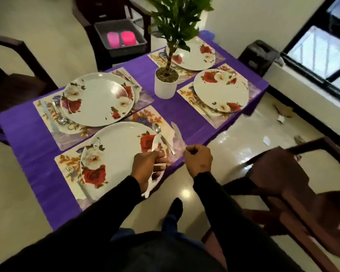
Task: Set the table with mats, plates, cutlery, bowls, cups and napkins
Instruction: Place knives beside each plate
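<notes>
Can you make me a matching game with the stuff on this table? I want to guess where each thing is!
Things:
1. white pot with the green plant
2. two pink cups
3. shiny metal spoon
4. silver fork

Places:
A. in the grey plastic tub on the far chair
B. left of the nearest flowered plate
C. in the middle of the purple tablecloth
D. right of the nearest flowered plate, by the hands

Pairs: 1-C, 2-A, 3-D, 4-B
</notes>
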Available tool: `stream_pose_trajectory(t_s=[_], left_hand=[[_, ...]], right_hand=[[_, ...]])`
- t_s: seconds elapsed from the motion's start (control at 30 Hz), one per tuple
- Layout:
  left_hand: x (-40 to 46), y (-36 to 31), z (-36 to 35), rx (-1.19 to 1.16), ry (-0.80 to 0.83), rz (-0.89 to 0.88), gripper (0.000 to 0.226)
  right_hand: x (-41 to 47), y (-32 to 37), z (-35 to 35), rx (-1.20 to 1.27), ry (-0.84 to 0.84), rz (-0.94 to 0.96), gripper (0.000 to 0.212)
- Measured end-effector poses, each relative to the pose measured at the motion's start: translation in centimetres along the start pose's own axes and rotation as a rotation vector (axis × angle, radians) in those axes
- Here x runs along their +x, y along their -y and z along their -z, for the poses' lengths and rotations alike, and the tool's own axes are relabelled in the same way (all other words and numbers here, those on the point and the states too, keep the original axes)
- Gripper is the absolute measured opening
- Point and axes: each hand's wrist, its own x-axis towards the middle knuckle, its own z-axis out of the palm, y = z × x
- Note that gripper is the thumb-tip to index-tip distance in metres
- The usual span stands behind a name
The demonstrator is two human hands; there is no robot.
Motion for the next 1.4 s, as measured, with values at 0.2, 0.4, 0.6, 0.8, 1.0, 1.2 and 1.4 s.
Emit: stream_pose_trajectory(t_s=[0.2, 0.4, 0.6, 0.8, 1.0, 1.2, 1.4], left_hand=[[3.3, -1.0, -3.5, -0.114, -0.147, 0.005, 0.015], [4.9, -1.4, -5.4, -0.131, -0.233, 0.01, 0.016], [6.3, -1.8, -5.4, -0.18, -0.278, 0.041, 0.018], [8.0, -2.4, -5.3, -0.251, -0.318, 0.114, 0.024], [9.0, -3.5, -5.6, -0.235, -0.245, 0.091, 0.024], [9.7, -3.1, -5.5, -0.187, -0.233, 0.138, 0.024], [10.5, -3.3, -5.9, -0.223, -0.287, 0.163, 0.021]], right_hand=[[8.5, -0.9, -1.7, -0.128, 0.19, 0.057, 0.008], [12.6, -1.8, -4.0, -0.268, 0.314, 0.117, 0.012], [14.5, -1.7, -5.9, -0.3, 0.373, 0.112, 0.009], [15.7, -2.1, -6.6, -0.382, 0.397, 0.097, 0.008], [16.0, -2.3, -6.9, -0.561, 0.372, 0.198, 0.018], [16.2, -2.9, -7.8, -0.644, 0.37, 0.199, 0.023], [16.9, -2.6, -8.0, -0.684, 0.448, 0.25, 0.019]])
